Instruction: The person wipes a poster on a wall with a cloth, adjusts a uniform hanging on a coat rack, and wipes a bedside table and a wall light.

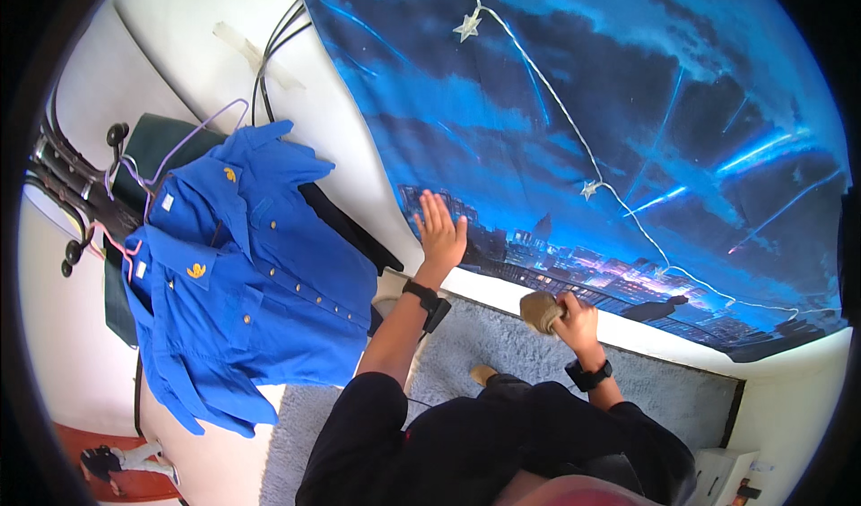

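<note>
My left hand (440, 232) is raised with its fingers spread, in front of the lower left edge of a printed night-sky tapestry (572, 136). Nothing is in it; whether it touches the cloth I cannot tell. My right hand (577, 321) grips a bunched brown cloth item (541, 312), perhaps a rolled sock, near the tapestry's lower edge. Both wrists wear black bands. Left of my left hand, two blue button-up shirts (303, 304) hang from a dark coat stand (81, 183), on a purple hanger (178, 144) and a pink hanger (114, 237).
A star-shaped light string (555, 92) crosses the tapestry. Black cables (266, 69) hang on the white wall. A grey shaggy rug (464, 344) lies underfoot. A white cabinet (720, 476) stands at the lower right. Another person (111, 462) is far off at the lower left.
</note>
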The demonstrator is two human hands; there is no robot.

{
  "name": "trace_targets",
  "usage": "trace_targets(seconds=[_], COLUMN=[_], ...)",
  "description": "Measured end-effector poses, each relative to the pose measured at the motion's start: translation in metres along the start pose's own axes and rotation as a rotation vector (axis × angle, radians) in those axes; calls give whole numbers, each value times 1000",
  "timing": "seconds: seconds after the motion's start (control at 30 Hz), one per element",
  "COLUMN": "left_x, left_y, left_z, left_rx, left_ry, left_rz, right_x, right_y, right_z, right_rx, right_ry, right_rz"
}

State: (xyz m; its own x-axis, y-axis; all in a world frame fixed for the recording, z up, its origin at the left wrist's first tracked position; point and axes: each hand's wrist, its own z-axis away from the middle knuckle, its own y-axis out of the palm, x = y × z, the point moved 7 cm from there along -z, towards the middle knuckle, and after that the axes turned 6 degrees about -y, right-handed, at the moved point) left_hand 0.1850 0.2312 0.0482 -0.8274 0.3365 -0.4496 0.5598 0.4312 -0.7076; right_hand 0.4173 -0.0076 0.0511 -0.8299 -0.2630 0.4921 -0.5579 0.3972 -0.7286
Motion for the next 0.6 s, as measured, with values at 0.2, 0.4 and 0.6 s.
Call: trace_targets(seconds=[0.2, 0.4, 0.6], left_x=[-127, -170, -41], left_y=[-91, -116, -34], left_z=[-46, -105, -44], left_rx=[-66, -288, -133], left_ry=[362, 622, 356], left_rz=[188, 72, -72], right_x=[21, 58, 50], right_y=[-18, -18, -10], right_z=[-59, -104, -99], right_rx=[-65, -147, -98], right_ry=[-107, -242, -164], right_rz=[10, -184, -154])
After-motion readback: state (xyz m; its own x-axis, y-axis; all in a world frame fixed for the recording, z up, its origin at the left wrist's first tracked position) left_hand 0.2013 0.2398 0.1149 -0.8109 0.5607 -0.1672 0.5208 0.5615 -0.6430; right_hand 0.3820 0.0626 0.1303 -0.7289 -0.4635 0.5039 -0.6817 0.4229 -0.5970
